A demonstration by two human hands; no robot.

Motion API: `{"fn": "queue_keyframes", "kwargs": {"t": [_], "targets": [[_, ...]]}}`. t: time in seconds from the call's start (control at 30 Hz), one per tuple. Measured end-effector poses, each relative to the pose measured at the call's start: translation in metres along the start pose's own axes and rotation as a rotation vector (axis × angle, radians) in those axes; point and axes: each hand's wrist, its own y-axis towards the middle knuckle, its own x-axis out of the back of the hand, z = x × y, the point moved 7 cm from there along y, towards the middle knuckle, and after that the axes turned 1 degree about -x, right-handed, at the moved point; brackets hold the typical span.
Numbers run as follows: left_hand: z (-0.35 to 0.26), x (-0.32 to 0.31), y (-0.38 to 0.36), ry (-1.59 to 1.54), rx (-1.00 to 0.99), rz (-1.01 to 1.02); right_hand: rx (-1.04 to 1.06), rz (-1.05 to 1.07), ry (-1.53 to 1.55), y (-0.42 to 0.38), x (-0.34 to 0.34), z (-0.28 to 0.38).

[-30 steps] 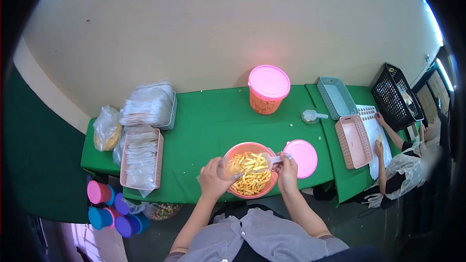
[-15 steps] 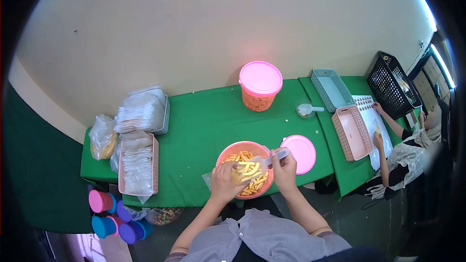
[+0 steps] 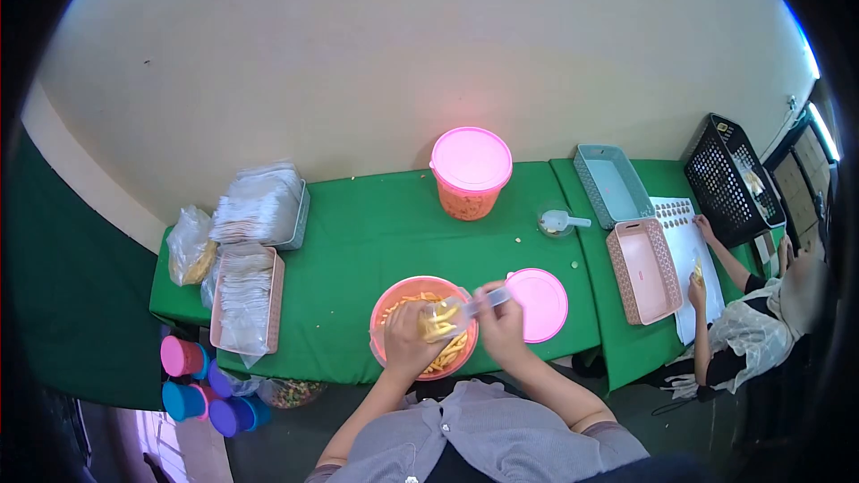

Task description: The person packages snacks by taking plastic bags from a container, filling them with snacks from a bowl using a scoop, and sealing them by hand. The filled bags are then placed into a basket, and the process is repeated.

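Note:
A round pink tub [image 3: 379,351] full of yellow stick snacks [image 3: 449,354] stands at the table's front edge. Over it my left hand [image 3: 409,337] is wrapped round a small clear bag with some of the sticks inside. My right hand [image 3: 501,326] grips the handle of a clear scoop [image 3: 467,309], whose head reaches the bag's mouth. A few sticks show where scoop and bag meet; which of the two holds them is hard to tell. Right of the tub lies a round pink lid [image 3: 540,305].
A lidded pink tub [image 3: 471,173] and a small bowl with a scoop [image 3: 557,222] stand farther back. Baskets of plastic bags [image 3: 246,302] are at left. At right are a teal basket [image 3: 614,185], a pink basket [image 3: 645,272], a black crate [image 3: 732,181] and a co-worker [image 3: 752,331].
The view has shifted a little. Fewer sticks show in the scoop, which has tipped more into the bag in my left hand.

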Motion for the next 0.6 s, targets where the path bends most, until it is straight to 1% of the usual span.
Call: {"fn": "queue_keyframes", "kwargs": {"t": [0.07, 0.13, 0.2, 0.23, 0.3, 0.33, 0.4, 0.43, 0.47, 0.5, 0.53, 0.57, 0.6], "targets": [[0.005, -0.013, -0.004, -0.042, 0.029, -0.036, 0.283, 0.31, -0.352, -0.01, -0.024, 0.014], [0.001, -0.018, -0.006, -0.049, 0.031, -0.029, 0.273, 0.313, -0.346, -0.011, -0.017, 0.022], [-0.004, -0.02, -0.007, -0.057, 0.041, -0.025, 0.086, 0.163, -0.131, -0.006, 0.006, 0.01], [-0.009, -0.018, -0.006, -0.024, 0.014, -0.054, 0.082, 0.175, -0.132, -0.006, 0.007, 0.009], [-0.013, -0.019, -0.01, 0.012, -0.004, -0.083, 0.209, 0.387, -0.323, -0.013, -0.008, 0.017], [-0.013, -0.022, -0.011, 0.01, -0.01, -0.084, 0.209, 0.394, -0.322, -0.013, -0.004, 0.017], [-0.013, -0.021, -0.009, 0.015, -0.015, -0.095, 0.305, 0.315, -0.234, -0.01, 0.01, 0.026], [-0.012, -0.016, -0.006, -0.014, 0.006, -0.104, 0.287, 0.234, -0.158, -0.004, 0.021, 0.03], [-0.009, -0.011, -0.007, -0.042, 0.029, -0.11, 0.287, 0.246, -0.154, 0.001, 0.024, 0.034], [-0.002, -0.01, -0.01, -0.037, 0.039, -0.116, 0.207, 0.216, -0.095, 0.011, 0.03, 0.033], [0.022, -0.009, -0.018, -0.249, 0.248, -0.172, 0.124, 0.186, -0.036, 0.019, 0.033, 0.032], [0.043, -0.01, -0.028, -0.459, 0.453, -0.227, 0.03, 0.208, 0.022, 0.023, 0.027, 0.027], [0.043, -0.003, -0.025, -0.448, 0.453, -0.227, 0.027, 0.21, 0.032, 0.023, 0.023, 0.024]]}}
